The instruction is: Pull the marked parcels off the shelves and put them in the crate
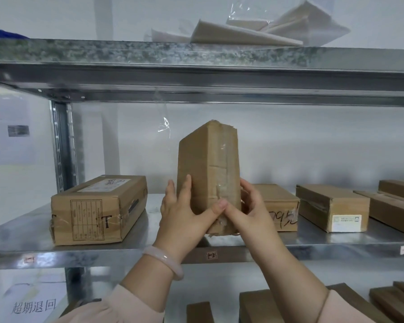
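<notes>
A brown cardboard parcel (208, 164), wrapped in clear tape, stands on end above the front of the middle shelf (135, 238). My left hand (184, 217) grips its lower left side, thumb across the front. My right hand (252, 210) grips its lower right side. A flat parcel marked "T" (96, 210) lies to the left on the same shelf. Behind my right hand lies a parcel with handwritten marks (280, 210). No crate is in view.
More brown boxes (331, 206) lie along the shelf at right, and others on the shelf below (261, 306). The upper shelf (196, 54) holds plastic-wrapped pale packets (254, 31). A steel upright (61, 145) stands at left. Shelf labels (211, 255) are stuck on the front rail.
</notes>
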`<state>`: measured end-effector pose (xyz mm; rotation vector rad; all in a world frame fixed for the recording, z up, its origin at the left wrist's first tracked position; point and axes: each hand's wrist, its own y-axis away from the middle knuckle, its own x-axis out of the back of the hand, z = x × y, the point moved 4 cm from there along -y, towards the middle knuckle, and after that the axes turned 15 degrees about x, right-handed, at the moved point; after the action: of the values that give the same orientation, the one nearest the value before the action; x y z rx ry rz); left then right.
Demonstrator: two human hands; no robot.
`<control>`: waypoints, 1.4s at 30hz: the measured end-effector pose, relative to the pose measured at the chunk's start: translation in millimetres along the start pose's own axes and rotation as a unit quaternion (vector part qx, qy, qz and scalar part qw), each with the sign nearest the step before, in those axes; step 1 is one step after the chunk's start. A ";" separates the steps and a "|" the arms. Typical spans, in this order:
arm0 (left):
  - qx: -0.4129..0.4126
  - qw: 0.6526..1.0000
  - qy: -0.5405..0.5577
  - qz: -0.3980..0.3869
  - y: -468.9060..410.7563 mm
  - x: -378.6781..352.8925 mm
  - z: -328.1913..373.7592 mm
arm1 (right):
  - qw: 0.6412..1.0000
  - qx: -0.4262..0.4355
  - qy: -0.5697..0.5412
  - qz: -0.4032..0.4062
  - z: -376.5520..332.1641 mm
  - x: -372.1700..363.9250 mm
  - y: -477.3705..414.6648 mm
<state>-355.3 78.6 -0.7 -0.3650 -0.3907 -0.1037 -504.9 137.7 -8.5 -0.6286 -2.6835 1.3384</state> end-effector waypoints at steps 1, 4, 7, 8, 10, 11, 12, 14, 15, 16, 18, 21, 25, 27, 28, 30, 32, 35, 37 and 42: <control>-0.001 1.000 0.016 -0.005 0.4 -0.4 -0.3 | 1.000 0.013 0.012 -0.002 -3.3 -1.3 1.5; -0.031 0.997 0.075 0.003 2.3 1.5 -2.7 | 0.999 0.036 0.009 -0.012 -12.3 -4.2 4.4; -0.075 0.990 0.104 0.056 6.2 8.7 -6.3 | 0.999 0.037 -0.026 -0.025 -15.3 -4.7 8.8; -0.086 0.988 0.112 0.068 7.6 10.4 -6.2 | 0.999 0.032 -0.033 -0.025 -15.0 -4.6 10.1; -0.093 0.983 0.139 0.069 10.1 11.4 -6.4 | 0.999 0.031 -0.025 -0.038 -15.3 -6.1 12.9; -0.090 0.982 0.155 0.059 11.0 10.8 -6.7 | 0.998 0.034 -0.011 -0.051 -15.9 -7.5 15.0; -0.088 0.981 0.166 0.043 11.8 10.1 -6.5 | 0.997 0.038 0.008 -0.064 -17.2 -9.2 17.1; -0.086 0.982 0.169 -0.001 13.8 7.3 -4.6 | 0.994 0.052 0.055 -0.085 -18.8 -11.2 20.6; -0.086 0.982 0.166 -0.017 14.1 6.0 -4.0 | 0.991 0.062 0.079 -0.093 -18.8 -11.4 21.4; -0.086 0.982 0.164 -0.025 13.2 5.7 -4.4 | 0.988 0.069 0.098 -0.100 -18.4 -11.7 21.5; -0.075 0.981 0.175 -0.019 10.2 7.6 -6.0 | 0.985 0.069 0.107 -0.115 -17.6 -12.2 19.6; -0.037 0.971 0.235 -0.020 8.2 11.3 -12.5 | 0.978 0.079 0.144 -0.125 -17.1 -10.2 14.3; 0.003 0.942 0.331 -0.052 8.7 13.0 -18.7 | 0.952 0.094 0.280 -0.085 -14.1 5.9 0.1; 0.014 0.938 0.341 -0.062 10.3 11.7 -18.9 | 0.964 0.052 0.246 -0.091 -9.3 10.9 -1.2; 0.021 0.937 0.341 -0.069 11.5 10.4 -19.0 | 0.970 0.039 0.218 -0.099 -7.8 11.5 -0.1; 0.030 0.942 0.326 -0.080 15.1 8.1 -18.8 | 0.977 0.037 0.181 -0.103 -6.8 11.3 3.9; 0.026 0.956 0.283 -0.075 18.9 7.3 -19.0 | 0.978 0.048 0.182 -0.092 -7.0 13.0 9.1; 0.003 0.983 0.185 -0.017 25.8 11.3 -23.0 | 0.973 0.061 0.209 -0.079 -7.1 17.8 20.1; -0.027 0.991 0.134 -0.004 35.6 13.1 -23.2 | 0.970 0.069 0.219 -0.082 -9.7 19.2 29.6; -0.100 0.994 0.052 -0.002 70.4 16.9 -22.1 | 0.961 0.083 0.249 -0.084 -25.0 17.9 56.9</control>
<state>-320.1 135.4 -36.2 -0.5553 -0.2776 -0.1651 -496.5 193.9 -39.4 -0.6047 -2.1480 1.1575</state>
